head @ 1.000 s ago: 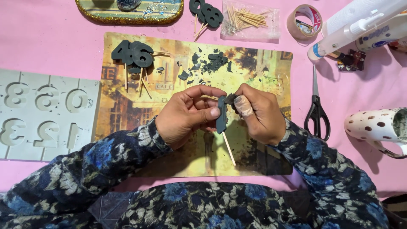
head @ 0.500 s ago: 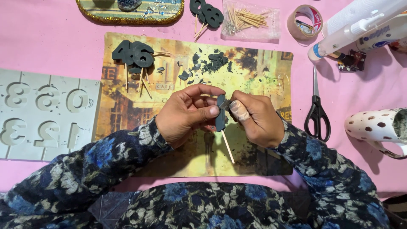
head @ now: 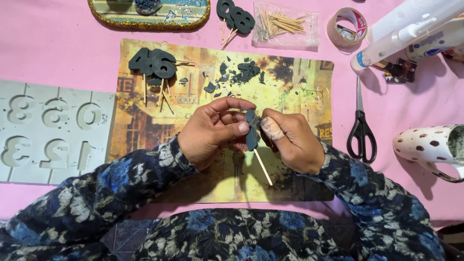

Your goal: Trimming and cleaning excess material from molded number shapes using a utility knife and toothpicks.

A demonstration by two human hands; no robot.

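Dark number on stick (head: 252, 131): left hand (head: 212, 133) and right hand (head: 290, 140) both pinched it; light grip advisable; scissors (head: 361, 126) at 3 o'clock.

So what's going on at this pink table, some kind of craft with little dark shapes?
A person holds a small dark piece on a wooden stick between both hands: the left hand pinches it from one side, the right hand from the other, above a picture placemat. Finished dark numbers on sticks and dark scraps lie on the mat. A grey number mould sits to the left; scissors, tape and a bag of sticks lie nearby.
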